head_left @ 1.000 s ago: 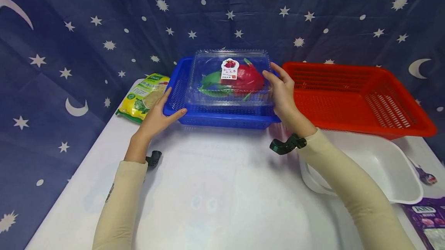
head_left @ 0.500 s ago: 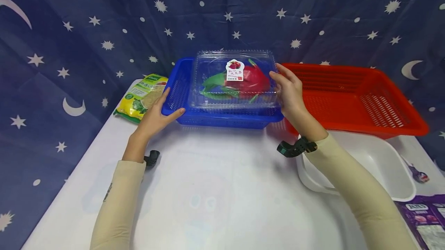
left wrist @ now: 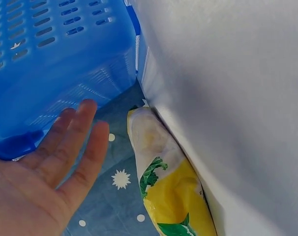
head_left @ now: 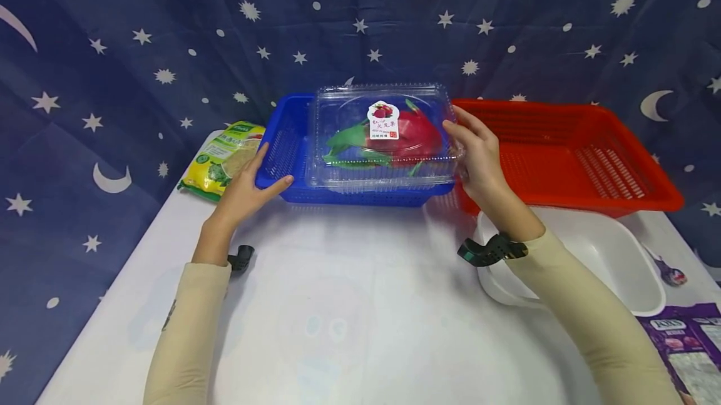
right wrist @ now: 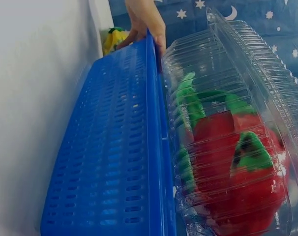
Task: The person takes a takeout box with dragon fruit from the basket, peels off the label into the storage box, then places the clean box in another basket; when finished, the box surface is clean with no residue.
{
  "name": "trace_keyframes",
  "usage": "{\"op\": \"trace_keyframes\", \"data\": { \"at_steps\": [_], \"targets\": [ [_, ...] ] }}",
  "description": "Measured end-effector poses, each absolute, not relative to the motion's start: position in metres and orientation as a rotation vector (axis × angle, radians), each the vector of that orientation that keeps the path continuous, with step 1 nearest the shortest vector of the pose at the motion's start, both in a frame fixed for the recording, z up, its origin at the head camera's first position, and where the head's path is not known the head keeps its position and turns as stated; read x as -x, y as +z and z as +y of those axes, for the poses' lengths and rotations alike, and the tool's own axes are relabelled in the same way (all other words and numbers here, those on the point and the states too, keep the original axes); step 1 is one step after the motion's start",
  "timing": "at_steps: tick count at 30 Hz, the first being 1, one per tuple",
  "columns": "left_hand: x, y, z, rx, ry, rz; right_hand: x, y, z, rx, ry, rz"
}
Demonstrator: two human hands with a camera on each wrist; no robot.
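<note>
A clear plastic clamshell box (head_left: 340, 107) is over the blue basket (head_left: 349, 197) in the head view. Inside it lies a red and green toy dragon fruit (head_left: 418, 137), and a white label marks the lid. My right hand (head_left: 480, 158) grips the box by its right end, thumb on the near side. My left hand (head_left: 241, 197) is at the basket's left end with fingers straight and spread, thumb toward the front. The left wrist view shows those fingers (left wrist: 80, 142) extended beside the basket wall. In the right wrist view, the box tilts beside the basket's rim (right wrist: 154, 128).
Left of the basket lies a yellow-green food packet (head_left: 225, 158). At the right stand a red basket (head_left: 664, 195) and, before it, a white tub (head_left: 603, 255). A lollipop (head_left: 670, 273) and a purple bag (head_left: 681, 342) lie at the far right. A starry curtain hangs behind.
The box has shifted slightly right and toward me relative to the blue basket, carried by my right hand. My left hand stays at the basket's left end. The whole view has shifted a little.
</note>
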State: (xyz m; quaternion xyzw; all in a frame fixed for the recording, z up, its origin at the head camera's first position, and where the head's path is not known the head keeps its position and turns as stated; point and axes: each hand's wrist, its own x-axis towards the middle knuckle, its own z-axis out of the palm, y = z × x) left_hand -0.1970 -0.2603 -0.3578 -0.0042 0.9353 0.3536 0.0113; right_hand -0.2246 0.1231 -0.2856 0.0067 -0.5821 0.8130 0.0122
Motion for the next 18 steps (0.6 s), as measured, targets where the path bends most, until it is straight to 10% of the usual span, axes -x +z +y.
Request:
{"op": "trace_keyframes", "data": {
  "at_steps": [18],
  "targets": [
    [0.194,-0.353,-0.254,-0.252,0.885,3.251,0.191,-0.284,0.138,-0.068,2.504,-1.940]
  ]
}}
